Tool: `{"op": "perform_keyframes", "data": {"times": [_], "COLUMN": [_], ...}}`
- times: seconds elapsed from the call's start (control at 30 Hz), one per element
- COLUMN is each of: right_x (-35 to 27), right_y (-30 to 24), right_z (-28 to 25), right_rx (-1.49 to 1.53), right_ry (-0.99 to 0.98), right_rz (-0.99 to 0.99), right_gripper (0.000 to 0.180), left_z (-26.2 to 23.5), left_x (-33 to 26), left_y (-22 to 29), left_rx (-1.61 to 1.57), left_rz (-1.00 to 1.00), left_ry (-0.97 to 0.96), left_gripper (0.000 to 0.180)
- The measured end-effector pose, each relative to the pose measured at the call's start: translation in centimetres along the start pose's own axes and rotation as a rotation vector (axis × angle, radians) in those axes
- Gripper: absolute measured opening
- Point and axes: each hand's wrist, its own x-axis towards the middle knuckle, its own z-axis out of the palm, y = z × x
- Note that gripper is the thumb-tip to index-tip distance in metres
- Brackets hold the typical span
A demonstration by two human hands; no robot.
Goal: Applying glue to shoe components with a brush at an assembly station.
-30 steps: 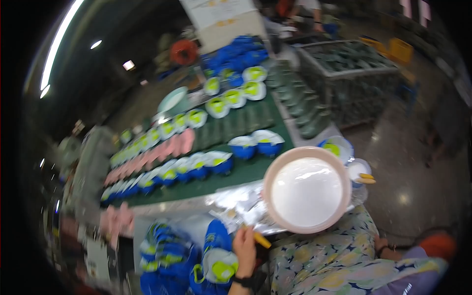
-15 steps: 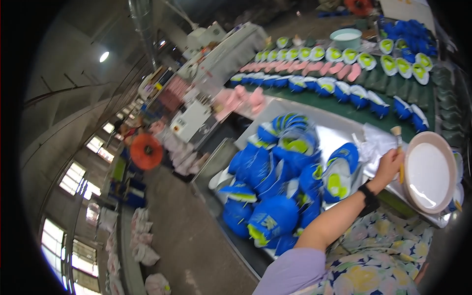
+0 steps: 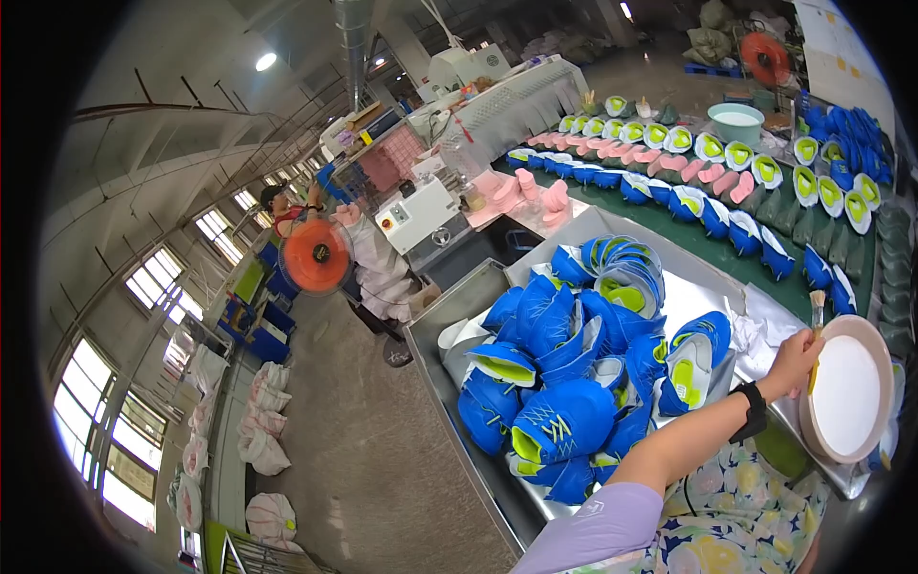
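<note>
My left hand reaches out at the right, its fingers closed round a brush that stands bristles up. Right beside it is a pale pink basin of white liquid; whether the fingers also touch its rim, I cannot tell. Left of my forearm, blue shoe uppers with lime-green linings are heaped on a metal-topped table with raised edges. One white-and-blue upper lies nearest my wrist. My right hand is out of view.
Beyond, a green surface carries rows of blue and white uppers, pink pieces and dark green shapes. A pale green basin stands at its far side. An orange fan, a person and white sacks are on the left.
The view has swung left, so the whole scene sits farther right and is sharper. My left hand still holds the brush beside the basin.
</note>
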Motion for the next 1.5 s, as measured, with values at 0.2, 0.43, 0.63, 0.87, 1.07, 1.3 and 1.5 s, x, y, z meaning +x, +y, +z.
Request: {"op": "perform_keyframes", "data": {"times": [0.2,0.43,0.63,0.87,1.07,1.3,1.5], "right_x": [1.8,-2.3,-0.5,-4.7,-14.2,-15.4,-10.5], "right_y": [-1.9,-5.0,-3.7,-4.7,-9.1,-10.8,-4.3], "right_z": [5.0,17.6,16.0,17.3,31.1,40.9,37.9], "right_rx": [0.056,-0.147,-0.436,-0.293,-0.478,-0.522,-0.568], "right_ry": [-0.016,0.110,0.258,0.812,0.778,0.514,0.125], "right_rz": [-0.060,-0.211,-0.543,-0.941,-1.181,-1.109,-0.605], "right_gripper": [0.063,0.060,0.067,0.039,0.017,0.018,0.021], "left_z": [1.3,0.9,1.8,0.3,-1.7,-1.6,-1.5], "left_x": [0.9,1.0,0.8,0.0,-1.8,-2.6,-2.1], "left_y": [-1.2,-0.9,-0.8,-0.9,1.2,5.5,5.1], "left_rx": [0.043,-0.103,-0.172,-0.178,-0.273,-0.053,-0.027], "left_rz": [0.099,0.066,0.008,-0.071,-0.086,-0.033,0.002], "left_ry": [0.023,0.028,-0.037,-0.019,-0.145,0.033,0.080], "left_gripper": [0.033,0.032,0.028,0.029,0.020,0.024,0.027]}}
